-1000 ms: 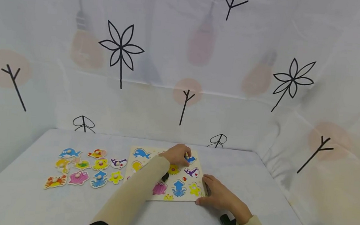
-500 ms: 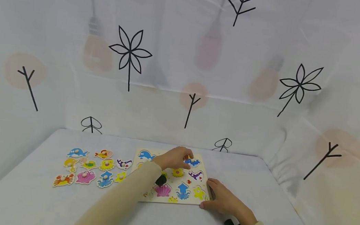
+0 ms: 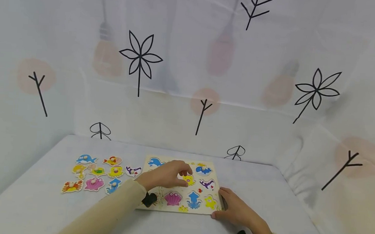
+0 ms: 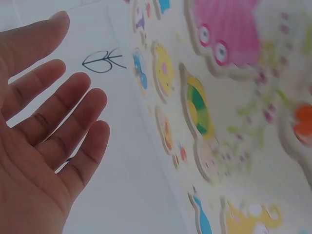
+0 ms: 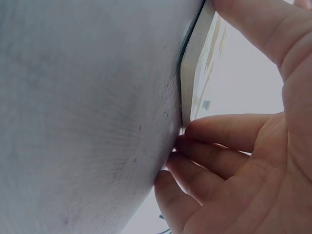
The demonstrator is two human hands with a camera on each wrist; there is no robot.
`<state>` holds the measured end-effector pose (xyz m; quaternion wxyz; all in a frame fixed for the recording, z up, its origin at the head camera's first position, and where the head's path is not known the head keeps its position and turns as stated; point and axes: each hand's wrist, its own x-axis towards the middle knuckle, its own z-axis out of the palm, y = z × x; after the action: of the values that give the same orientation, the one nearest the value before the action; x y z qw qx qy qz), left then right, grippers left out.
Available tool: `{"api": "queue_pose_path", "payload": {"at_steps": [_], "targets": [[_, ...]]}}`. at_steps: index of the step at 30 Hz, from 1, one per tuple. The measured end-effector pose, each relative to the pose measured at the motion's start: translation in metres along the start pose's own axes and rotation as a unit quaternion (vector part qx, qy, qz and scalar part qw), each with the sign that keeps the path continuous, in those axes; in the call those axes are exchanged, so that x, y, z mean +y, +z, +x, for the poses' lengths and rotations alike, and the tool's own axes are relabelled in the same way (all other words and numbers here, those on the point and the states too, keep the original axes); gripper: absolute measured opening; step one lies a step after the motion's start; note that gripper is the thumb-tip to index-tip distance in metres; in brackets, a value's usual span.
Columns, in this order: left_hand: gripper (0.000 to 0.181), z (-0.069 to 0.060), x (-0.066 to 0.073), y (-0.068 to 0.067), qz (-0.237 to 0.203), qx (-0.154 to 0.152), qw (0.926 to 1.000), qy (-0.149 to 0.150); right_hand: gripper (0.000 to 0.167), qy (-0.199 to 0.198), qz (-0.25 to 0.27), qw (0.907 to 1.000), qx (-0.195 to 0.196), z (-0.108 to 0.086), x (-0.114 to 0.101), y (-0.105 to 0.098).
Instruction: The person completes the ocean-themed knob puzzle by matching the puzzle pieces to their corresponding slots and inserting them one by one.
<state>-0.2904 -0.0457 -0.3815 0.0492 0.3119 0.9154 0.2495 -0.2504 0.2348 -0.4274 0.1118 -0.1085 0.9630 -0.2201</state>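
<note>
The left hand [image 3: 168, 173] hovers over the middle of the puzzle board [image 3: 198, 209], holding nothing; the left wrist view shows its fingers [image 4: 73, 117] apart and loosely bent beside the board's printed face [image 4: 229, 185]. In the board's upper right lies a blue whale piece [image 3: 203, 169] with a knob. At the board's right side, the right hand [image 3: 238, 210] holds the near corner, thumb on one edge and fingers on the other. In the right wrist view, its thumb and index finger [image 5: 229, 130] touch the board's edge [image 5: 187, 92].
Several knobbed pieces lie left of the board, among them a blue dolphin [image 3: 86, 159], a crab [image 3: 72, 186], a pink shell [image 3: 94, 184], a purple piece [image 3: 133, 171] and a blue squid [image 3: 113, 185]. The sleeve of the left arm [image 3: 104, 212] passes in front of the squid.
The left hand has let go of the blue whale piece at the board's upper right and moved left and nearer. The right hand stays at the corner. The head view has shifted slightly.
</note>
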Motion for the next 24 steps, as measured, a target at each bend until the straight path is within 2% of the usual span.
{"api": "queue_pose_path", "payload": {"at_steps": [5, 10, 13, 18, 21, 24], "targets": [[0.040, -0.027, -0.016, -0.006, 0.013, 0.010, 0.9997, -0.016, 0.097, -0.002, 0.003, 1.0000, -0.002, 0.001, 0.000, 0.001], [0.037, -0.056, -0.038, -0.013, 0.022, 0.030, 0.9992, -0.012, 0.098, 0.000, 0.005, 1.0000, -0.007, 0.001, 0.000, 0.003], [0.036, -0.070, -0.053, -0.017, 0.022, 0.047, 0.9981, -0.032, 0.098, 0.000, 0.003, 1.0000, -0.009, 0.003, 0.002, 0.003], [0.033, -0.091, -0.074, -0.027, 0.023, 0.076, 0.9930, -0.088, 0.098, -0.003, -0.004, 1.0000, -0.002, 0.003, 0.002, 0.002], [0.033, -0.101, -0.086, -0.034, 0.035, 0.087, 0.9904, -0.102, 0.099, -0.001, -0.005, 1.0000, 0.000, 0.003, 0.002, 0.002], [0.033, -0.108, -0.098, -0.039, 0.048, 0.094, 0.9894, -0.100, 0.099, 0.008, -0.006, 1.0000, 0.000, 0.002, 0.001, 0.002]]}}
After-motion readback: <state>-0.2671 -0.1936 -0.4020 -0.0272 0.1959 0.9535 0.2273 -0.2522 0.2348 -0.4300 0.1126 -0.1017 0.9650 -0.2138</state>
